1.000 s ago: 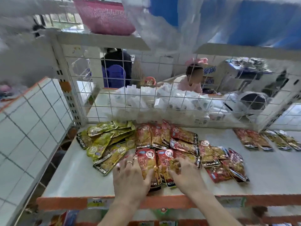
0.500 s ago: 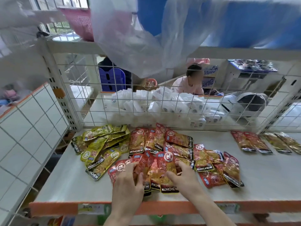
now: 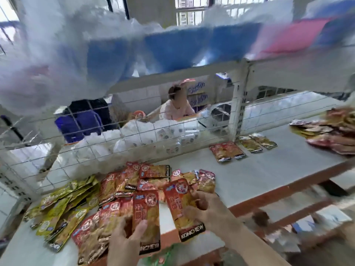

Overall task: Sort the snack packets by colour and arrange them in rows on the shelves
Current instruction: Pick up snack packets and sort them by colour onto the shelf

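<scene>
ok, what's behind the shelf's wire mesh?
White wrapped packs piled behind the mesh, a blue crate, a seated person beyond. Anything under the packs is hidden.

Small retail shop, prob. a grocery. Evidence: steel display shelf [image 3: 269, 169] w/ orange front edge, slotted upright [image 3: 238, 104], wire-mesh back [image 3: 96, 146]. Bulk same-brand stock: red snack packets [image 3: 146, 189], yellow snack packets [image 3: 63, 208]. White bagged stock [image 3: 153, 135] behind mesh, plastic-wrapped goods [image 3: 172, 48] up top. Person [image 3: 176, 110] seated in bkgd.
</scene>
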